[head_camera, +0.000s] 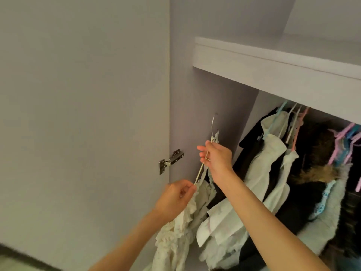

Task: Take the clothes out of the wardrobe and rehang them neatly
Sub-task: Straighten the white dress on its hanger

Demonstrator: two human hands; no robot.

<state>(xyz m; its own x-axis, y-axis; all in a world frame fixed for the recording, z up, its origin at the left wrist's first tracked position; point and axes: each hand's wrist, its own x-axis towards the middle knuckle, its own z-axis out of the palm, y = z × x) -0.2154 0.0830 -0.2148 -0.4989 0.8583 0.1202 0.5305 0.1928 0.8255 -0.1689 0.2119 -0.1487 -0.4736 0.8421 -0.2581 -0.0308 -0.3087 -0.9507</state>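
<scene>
Holding a slim pale hanger (203, 163) tilted steeply in front of the wardrobe's left side panel (211, 98), hook (214, 122) uppermost and clear of the rail. Right hand (214, 159) pinching the hanger near its neck, fingers curled round the thin arm; left hand (175, 198) pinching the lower end of that arm together with the edge of the cream ruffled garment (181, 227), which is draping down from the hanger toward the lower edge of the view. Judging the step in hand as seating the garment squarely on the hanger before returning it beside the hung clothes (273, 163) to the right. Doing this well: levelling the hanger first, easing the fabric along the arm with the left hand rather than tugging the frills, keeping the right-hand grip close to the hook for control. Checking both shoulders for even seating; far shoulder hidden behind the right hand, state not determinable. Risk: thin fabric slipping off the sloped arm.
</scene>
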